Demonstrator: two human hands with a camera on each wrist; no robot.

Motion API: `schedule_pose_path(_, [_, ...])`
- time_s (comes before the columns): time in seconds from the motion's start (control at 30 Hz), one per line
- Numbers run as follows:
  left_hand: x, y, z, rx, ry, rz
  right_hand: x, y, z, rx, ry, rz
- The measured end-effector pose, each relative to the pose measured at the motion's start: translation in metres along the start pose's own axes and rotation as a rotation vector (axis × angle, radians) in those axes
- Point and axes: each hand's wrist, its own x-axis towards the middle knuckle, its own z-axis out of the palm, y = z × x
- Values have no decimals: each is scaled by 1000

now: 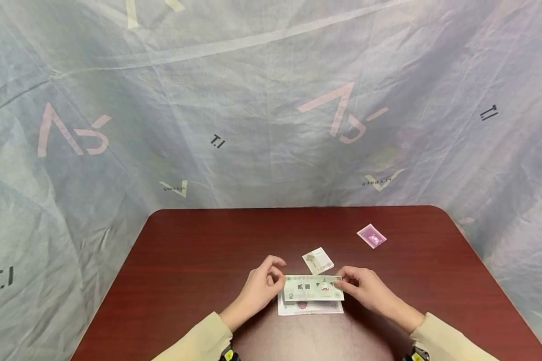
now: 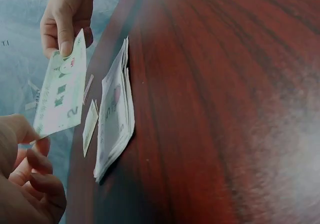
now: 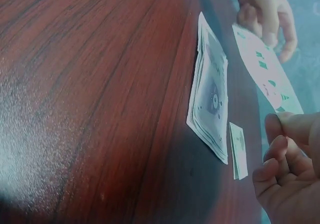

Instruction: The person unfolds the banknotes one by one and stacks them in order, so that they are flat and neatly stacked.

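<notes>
Two hands hold one green note.
The left hand (image 1: 262, 286) and right hand (image 1: 363, 288) pinch its (image 1: 313, 288) ends above the pile of notes (image 1: 310, 307) near the tabletop's (image 1: 198, 250) front edge.

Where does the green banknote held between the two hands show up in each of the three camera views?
Head: green banknote low centre, between the left hand and right hand, above the pile of notes.
Left wrist: upper left, held off the table, left of the pile.
Right wrist: upper right, right of the pile.
Shared landmark: the pile of notes on the red-brown table.
</notes>
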Motion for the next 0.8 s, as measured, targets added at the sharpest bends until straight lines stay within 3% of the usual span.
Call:
schedule_pose_path(0.17, [-10,-7,2,-106,-43,-58,-3,1,3,45,-3,68])
schedule_pose_path(0.27, [-15,-7,4,-115,-49,-47,-5,2,6,66,-5,82])
schedule_pose_path(0.5, [-16,-7,5,-17,-19,43,-10,3,16,31,65,-50])
schedule_pose_path(0.63, [-16,-8,5,14,-32,29,-10,4,21,-41,91,-147])
schedule_pose_path(0.8, [-17,-10,6,51,-55,-5,-12,6,26,-70,57,-190])
